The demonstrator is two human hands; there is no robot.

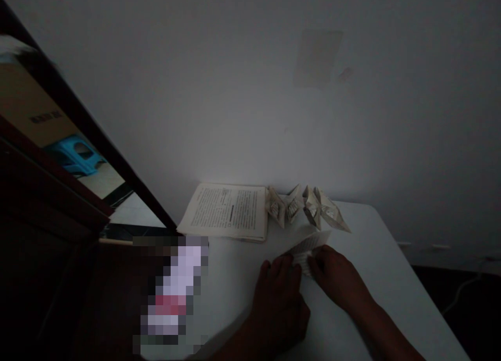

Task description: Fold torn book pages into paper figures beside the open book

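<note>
A folded sheet of printed paper (pixel 313 241) lies on the white table in front of me, one flap of it raised. My left hand (pixel 278 296) is closed, its curled fingers pressing on the paper's left side. At the right side, my right hand (pixel 338 272) pinches the paper between thumb and fingers. The fingers partly hide the lower folds. Just beyond the hands stand several folded paper boats (pixel 293 203) made of printed pages, in a row. Left of them lies a stack of printed pages (pixel 230 209), text side up.
The white table (pixel 376 246) meets a grey wall (pixel 215 89). A pixelated bright object (pixel 182 285) is at the table's left edge. Further left is a dark-framed mirror (pixel 97 134) showing a blue stool (pixel 80 155) and a cardboard box (pixel 35 100). A pale cable (pixel 462 288) hangs at the right.
</note>
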